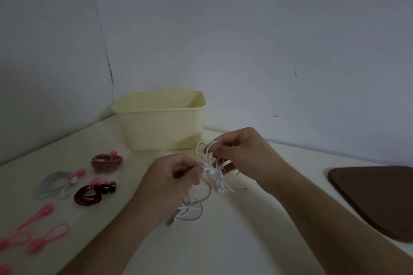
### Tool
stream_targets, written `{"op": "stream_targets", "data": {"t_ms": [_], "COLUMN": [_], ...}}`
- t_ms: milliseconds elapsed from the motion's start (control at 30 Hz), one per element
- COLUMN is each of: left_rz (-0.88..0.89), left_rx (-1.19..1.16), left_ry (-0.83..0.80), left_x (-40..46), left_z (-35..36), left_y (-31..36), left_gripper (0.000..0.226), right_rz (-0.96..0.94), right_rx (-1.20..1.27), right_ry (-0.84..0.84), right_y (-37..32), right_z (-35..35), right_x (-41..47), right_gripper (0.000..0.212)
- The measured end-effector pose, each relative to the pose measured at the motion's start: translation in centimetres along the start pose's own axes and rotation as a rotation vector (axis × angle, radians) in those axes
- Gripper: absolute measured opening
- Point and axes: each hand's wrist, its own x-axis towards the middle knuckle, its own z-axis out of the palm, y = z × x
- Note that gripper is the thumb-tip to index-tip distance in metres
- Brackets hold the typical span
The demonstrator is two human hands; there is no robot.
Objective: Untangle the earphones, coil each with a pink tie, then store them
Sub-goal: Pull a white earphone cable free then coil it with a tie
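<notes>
White earphones [210, 176] tangled, held just above the desk [257, 241] at centre — thin, limp, light cord, snags easily. Left hand [172, 183] pinches near an earbud; right hand [237, 152] pinches upper loops. Best grip: at the buds — not mid-cord. Cream bin [159, 123] behind.

Both forearms entered from the 6 o'clock edge and converged toward frame centre. The left hand [172, 176] was held knuckles up, its fingers curled and its thumb pinching toward 3 o'clock. The right hand [239, 152] was raised slightly higher, toward 1 o'clock of the left, its fingers curled and its fingertips pinched together pointing toward 9 o'clock. The hands stood near each other without touching.
</notes>
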Motion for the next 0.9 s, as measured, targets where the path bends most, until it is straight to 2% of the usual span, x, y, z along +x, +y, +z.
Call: {"op": "stream_targets", "data": {"t_ms": [233, 333, 533, 733, 900], "left_rz": [0.004, -0.012, -0.085, -0.022, 0.075], "left_rx": [-0.124, -0.04, -0.094, 0.258, 0.404], "left_ry": [0.169, 0.189, 0.325, 0.279, 0.264], "left_x": [0.1, 0.2, 0.6, -0.3, -0.7], "left_z": [0.0, -0.3, -0.6, -0.3, -0.2], "left_y": [0.3, 0.0, 0.3, 0.4, 0.8], "left_gripper": [0.015, 0.016, 0.02, 0.012, 0.015], "right_rz": [-0.046, -0.062, -0.062, -0.055, -0.141], "right_rx": [-0.08, -0.057, -0.012, 0.167, 0.463], "right_ry": [-0.012, -0.034, 0.05, 0.109, 0.233], "right_y": [0.3, 0.2, 0.4, -0.6, -2.7], "right_z": [0.1, -0.2, -1.0, -2.3, -4.4], "right_x": [0.1, 0.1, 0.4, 0.3, 0.5], "right_gripper": [0.013, 0.016, 0.022, 0.03, 0.042]}}
